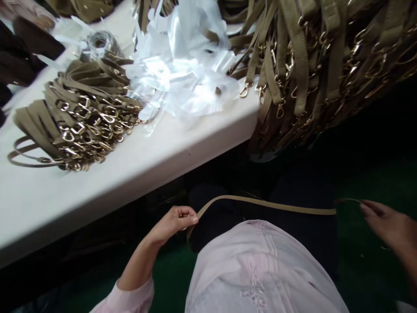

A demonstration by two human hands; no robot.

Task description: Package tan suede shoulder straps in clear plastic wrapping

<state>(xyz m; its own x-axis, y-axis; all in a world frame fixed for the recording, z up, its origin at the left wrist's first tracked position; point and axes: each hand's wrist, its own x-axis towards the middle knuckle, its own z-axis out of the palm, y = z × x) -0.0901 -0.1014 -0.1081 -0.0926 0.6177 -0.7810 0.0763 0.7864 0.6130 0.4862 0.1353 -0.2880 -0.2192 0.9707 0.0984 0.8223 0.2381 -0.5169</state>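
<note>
Below the counter (137, 165) edge, the left hand (176, 221) and right hand (387, 226) pinch opposite ends of the strap (267, 205), fingers closed. It seems light and limp, best held near its ends.

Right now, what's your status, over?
Left hand pinches strap end. Right hand at other end, grip unclear. Strap stretched between them, below table. Nothing in the way.

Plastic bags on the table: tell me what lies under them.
The white table shows around the plastic bags, and olive straps poke out at their far edge. Whatever else lies beneath is hidden.
</note>
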